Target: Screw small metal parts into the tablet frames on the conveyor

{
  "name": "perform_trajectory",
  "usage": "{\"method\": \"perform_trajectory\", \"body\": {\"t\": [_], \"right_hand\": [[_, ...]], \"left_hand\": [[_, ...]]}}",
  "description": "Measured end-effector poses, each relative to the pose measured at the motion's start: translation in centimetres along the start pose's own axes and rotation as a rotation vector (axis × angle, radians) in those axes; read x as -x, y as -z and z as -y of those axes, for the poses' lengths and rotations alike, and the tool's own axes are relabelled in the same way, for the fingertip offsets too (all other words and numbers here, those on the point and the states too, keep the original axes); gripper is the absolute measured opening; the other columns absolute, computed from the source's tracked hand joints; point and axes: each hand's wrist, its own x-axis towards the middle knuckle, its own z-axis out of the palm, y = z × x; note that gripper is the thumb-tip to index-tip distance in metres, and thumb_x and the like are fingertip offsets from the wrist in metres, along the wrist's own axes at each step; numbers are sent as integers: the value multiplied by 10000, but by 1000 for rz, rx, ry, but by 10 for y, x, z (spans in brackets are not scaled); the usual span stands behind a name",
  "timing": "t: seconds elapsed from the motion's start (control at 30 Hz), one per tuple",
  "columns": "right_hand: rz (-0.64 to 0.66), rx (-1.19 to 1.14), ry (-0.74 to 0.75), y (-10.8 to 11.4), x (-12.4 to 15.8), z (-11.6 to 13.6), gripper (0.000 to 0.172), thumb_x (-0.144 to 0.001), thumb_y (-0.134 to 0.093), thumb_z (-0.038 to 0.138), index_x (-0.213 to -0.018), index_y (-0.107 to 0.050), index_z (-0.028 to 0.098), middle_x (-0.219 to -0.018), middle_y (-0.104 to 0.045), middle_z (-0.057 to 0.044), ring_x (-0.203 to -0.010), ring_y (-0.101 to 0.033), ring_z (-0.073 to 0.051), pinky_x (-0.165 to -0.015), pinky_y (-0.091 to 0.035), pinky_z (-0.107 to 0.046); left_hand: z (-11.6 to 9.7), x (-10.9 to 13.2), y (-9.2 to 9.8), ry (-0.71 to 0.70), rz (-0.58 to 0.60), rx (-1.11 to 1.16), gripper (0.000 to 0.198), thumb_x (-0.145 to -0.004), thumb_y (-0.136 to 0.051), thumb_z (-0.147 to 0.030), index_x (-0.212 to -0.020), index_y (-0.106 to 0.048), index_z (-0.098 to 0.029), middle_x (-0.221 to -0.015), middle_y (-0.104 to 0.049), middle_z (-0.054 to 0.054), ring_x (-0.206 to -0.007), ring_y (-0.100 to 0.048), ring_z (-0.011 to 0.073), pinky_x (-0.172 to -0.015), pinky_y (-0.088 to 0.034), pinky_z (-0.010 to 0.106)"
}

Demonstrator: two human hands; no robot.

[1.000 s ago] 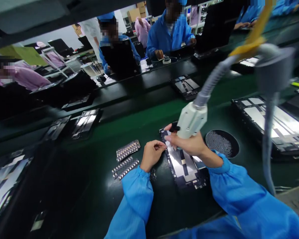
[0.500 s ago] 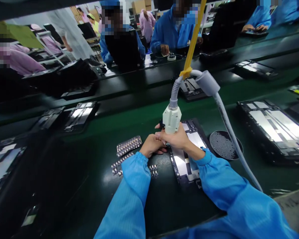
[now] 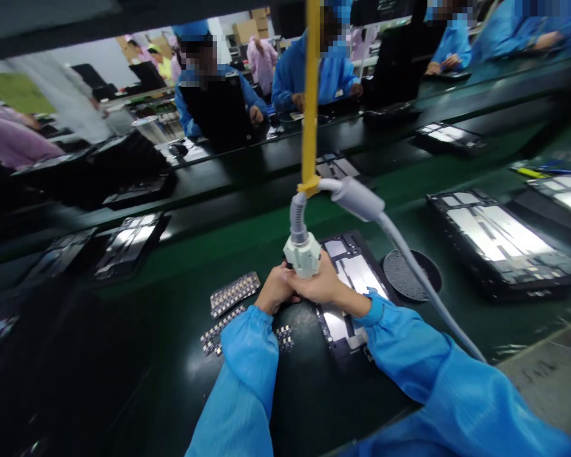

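My right hand (image 3: 324,284) is wrapped round a pale electric screwdriver (image 3: 303,254) that stands upright, hung from a yellow strap (image 3: 310,95) with a grey cable (image 3: 409,266) trailing right. The tool's tip is down at the left edge of an opened tablet (image 3: 349,279) lying on the dark bench. My left hand (image 3: 276,291) is curled beside the tool's lower end, touching my right hand; its fingertips pinch at something hidden. Strips of small parts (image 3: 233,293) lie just left of my left hand.
A round black dish of screws (image 3: 412,274) sits right of the tablet. More opened tablets (image 3: 497,241) lie on the green belt (image 3: 247,241) to the right and left (image 3: 128,244). People in blue coats (image 3: 214,101) work across the line.
The screwdriver swung from tilted to upright and moved left to the tablet's left edge. My left hand closed in against my right hand. The view shifted slightly right.
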Motion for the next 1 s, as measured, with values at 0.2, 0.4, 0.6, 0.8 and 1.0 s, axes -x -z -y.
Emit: {"method": "perform_trajectory", "body": {"t": [0.2,0.4,0.6,0.8,1.0], "right_hand": [[-37,-113,11,42,5,44,195,-634,-722,278,-760,-641,153,-648,-621,1,-572,-571,-124,-559,-516,-263],[-235,-68,26,153,46,72,193,-666,-758,264,-786,-626,190,-482,-542,64,-379,-482,-86,-383,-441,-227],[-413,-91,14,189,60,34,296,-645,-789,324,-834,-616,175,-430,-550,59,-356,-502,-113,-379,-447,-257],[-392,-57,-54,180,54,14,289,-642,-778,314,-848,-641,164,-449,-550,54,-377,-492,-112,-421,-448,-272],[-355,-34,-151,176,51,6,282,-635,-773,330,-820,-644,160,-467,-559,37,-403,-508,-120,-442,-460,-273]], "left_hand": [[-13,11,4,-23,38,-45,283,-553,-793,-290,-731,-635,-137,-581,-660,18,-512,-602,111,-438,-448,164],[-33,26,8,-31,-42,-42,492,-448,-853,-407,-784,-616,-137,-641,-691,42,-586,-647,160,-515,-506,230],[-21,47,-22,-570,-392,-749,316,-788,-629,-478,-866,-697,-180,-820,-742,82,-756,-698,245,-686,-556,359],[27,87,-73,-1270,-38,-1155,533,-808,-654,-425,-1250,-558,-142,-1303,-595,149,-1250,-516,328,-1022,-440,507],[61,103,-95,-1270,-128,-1113,558,-800,-653,-262,-1307,-491,-93,-1296,-590,184,-1340,-399,356,-1082,-361,560]]}}
